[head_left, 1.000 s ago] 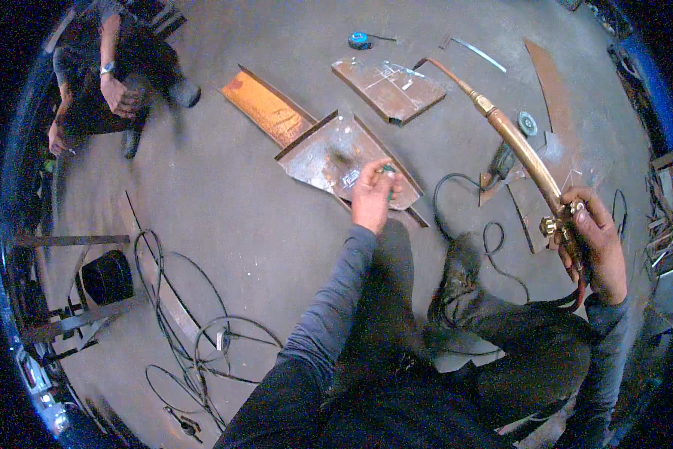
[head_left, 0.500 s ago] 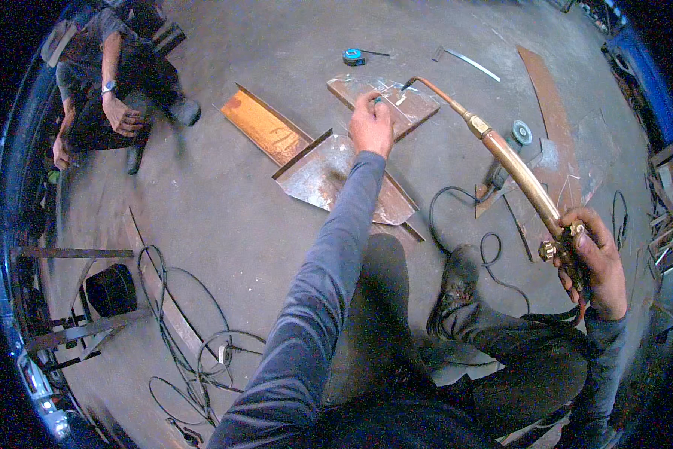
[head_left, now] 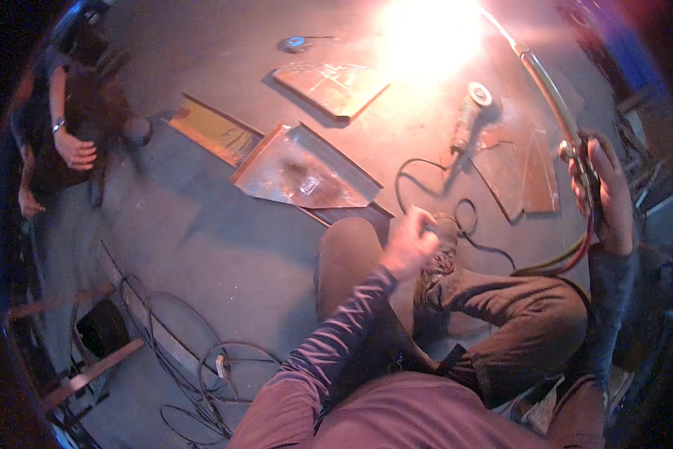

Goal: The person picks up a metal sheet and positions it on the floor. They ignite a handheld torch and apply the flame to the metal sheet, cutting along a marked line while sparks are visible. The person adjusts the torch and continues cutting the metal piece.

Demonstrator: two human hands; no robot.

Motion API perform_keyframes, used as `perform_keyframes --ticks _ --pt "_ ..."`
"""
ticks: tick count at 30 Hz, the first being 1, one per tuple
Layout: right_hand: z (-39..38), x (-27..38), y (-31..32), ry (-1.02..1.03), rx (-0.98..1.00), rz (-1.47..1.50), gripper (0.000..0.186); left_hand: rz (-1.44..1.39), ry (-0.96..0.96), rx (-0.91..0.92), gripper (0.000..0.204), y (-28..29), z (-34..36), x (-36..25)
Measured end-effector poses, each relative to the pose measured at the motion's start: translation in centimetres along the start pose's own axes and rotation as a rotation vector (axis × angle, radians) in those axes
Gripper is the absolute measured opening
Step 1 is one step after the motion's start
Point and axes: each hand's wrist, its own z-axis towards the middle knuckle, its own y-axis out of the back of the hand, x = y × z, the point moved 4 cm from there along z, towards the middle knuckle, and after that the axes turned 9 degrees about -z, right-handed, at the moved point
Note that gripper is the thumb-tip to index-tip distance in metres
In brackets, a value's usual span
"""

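Observation:
My right hand (head_left: 612, 183) is wrapped round the valve end of a long brass gas torch (head_left: 550, 93), raised at the right. A brilliant flame (head_left: 434, 37) glares at its tip and washes out the floor there. Red and green hoses (head_left: 565, 262) run down from the handle. Above my right shoe my left hand (head_left: 413, 243) is closed; whatever it holds, if anything, is hidden. In front lies a flanged steel plate (head_left: 333, 86) with chalk-like lines. Nearer, a tapered steel piece (head_left: 314, 176) rests across an orange-brown steel channel (head_left: 213, 131).
An angle grinder (head_left: 467, 120) with its cable lies right of centre, beside flat steel plates (head_left: 527, 165). A blue tape measure (head_left: 295, 43) is at the back. Loose cables (head_left: 153, 322) coil at lower left, near a metal frame (head_left: 89, 374). Another person (head_left: 74, 112) sits at the far left.
A bright flame now burns at the torch tip. My left hand has drawn back from the tip toward my knees. The torch has been raised, and the whole view has shifted.

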Motion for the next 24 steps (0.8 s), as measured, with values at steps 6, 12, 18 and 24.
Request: perform_keyframes --ticks 6,12,18,24 --pt "0.8 -2.0 2.3 -0.074 -0.139 0.193 0.041 -0.134 -0.191 -0.259 0.023 9.9 -3.1 -2.3" --pt "1.6 -6.8 2.4 -0.037 -0.137 0.205 0.039 -0.031 -0.033 -0.651 0.014 20.0 -13.3 2.4" --pt "2.4 -6.9 -0.3 -0.003 -0.101 0.117 0.037 0.47 0.122 -1.003 0.015 25.5 -23.8 11.5" --pt "2.4 -6.5 -1.3 0.03 -0.074 0.072 0.035 0.363 0.232 -1.108 0.016 24.3 -27.3 17.7"
